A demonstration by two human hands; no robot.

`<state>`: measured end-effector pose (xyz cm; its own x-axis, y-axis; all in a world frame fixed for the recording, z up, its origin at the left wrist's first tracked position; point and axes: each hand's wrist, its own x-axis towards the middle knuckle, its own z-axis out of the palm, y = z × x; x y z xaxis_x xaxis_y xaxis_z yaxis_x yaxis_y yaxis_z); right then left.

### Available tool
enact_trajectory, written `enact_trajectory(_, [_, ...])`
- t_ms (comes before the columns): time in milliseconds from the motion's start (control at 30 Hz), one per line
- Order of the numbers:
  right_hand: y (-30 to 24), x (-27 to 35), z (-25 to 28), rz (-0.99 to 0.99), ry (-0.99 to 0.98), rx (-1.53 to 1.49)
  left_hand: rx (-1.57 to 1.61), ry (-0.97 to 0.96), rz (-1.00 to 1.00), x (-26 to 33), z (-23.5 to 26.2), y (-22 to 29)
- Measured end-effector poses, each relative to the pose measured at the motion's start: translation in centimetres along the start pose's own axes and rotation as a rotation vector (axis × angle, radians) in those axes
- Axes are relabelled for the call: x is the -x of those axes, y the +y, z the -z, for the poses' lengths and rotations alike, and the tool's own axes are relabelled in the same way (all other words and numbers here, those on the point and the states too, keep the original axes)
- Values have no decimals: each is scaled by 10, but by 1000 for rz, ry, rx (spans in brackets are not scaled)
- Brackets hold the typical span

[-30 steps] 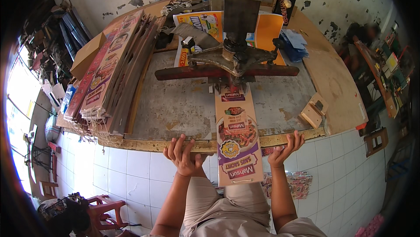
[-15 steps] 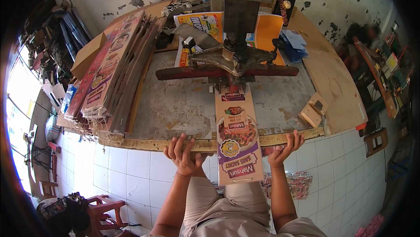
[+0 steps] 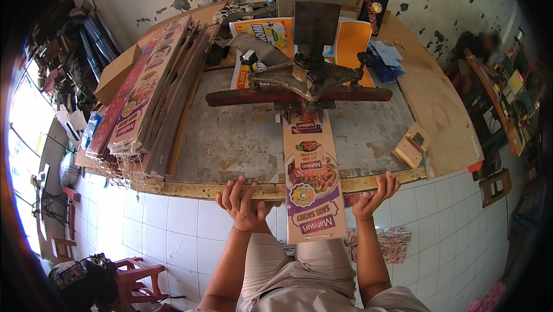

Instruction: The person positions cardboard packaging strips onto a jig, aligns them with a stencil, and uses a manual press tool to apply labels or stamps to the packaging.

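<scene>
My left hand rests at the table's front edge, palm up, with its fingers apart and nothing in them. On the other side, my right hand touches the same edge, also spread and holding nothing. Between the two lies a long printed cardboard strip with food pictures and a purple band. Its near end juts past the edge over my lap. The far end goes under the press head, a metal frame with a reddish-brown crossbar. I cannot tell whether the press touches the strip.
Stacked printed cardboard panels tied with string fill the table's left side. A small wooden block lies at the right edge. Blue packets sit at the back right. A red stool stands on the floor, lower left.
</scene>
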<state>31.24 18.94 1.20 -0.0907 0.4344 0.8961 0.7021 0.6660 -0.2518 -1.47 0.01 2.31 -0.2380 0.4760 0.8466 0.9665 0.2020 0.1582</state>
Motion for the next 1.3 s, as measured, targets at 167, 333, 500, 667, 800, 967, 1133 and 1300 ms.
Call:
enact_trajectory(167, [0, 1, 2, -6, -13, 2, 17, -2, 0, -1, 1, 0])
enact_trajectory(333, [-3, -1, 4, -45, -14, -36, 38, -20, 17, -3, 3, 3])
enact_trajectory(500, [-18, -13, 22, -127, -121, -99, 51, -47, 26, -7, 8, 3])
enact_trajectory(667, [-51, -35, 77, -183, -344, -446, 147, -99, 52, -17, 21, 9])
enact_trajectory(800, [-94, -72, 116, 58, -656, -492, 166, -179, 77, -25, 38, 11])
enact_trajectory(967, [-115, -81, 119, 193, -749, -436, 159, -219, 94, -30, 47, 14])
enact_trajectory(1133, [-111, -66, 110, 150, -724, -484, 232, -184, 100, -35, 51, 14])
enact_trajectory(1300, [-115, -66, 113, 128, -737, -488, 242, -184, 143, -46, 59, 21])
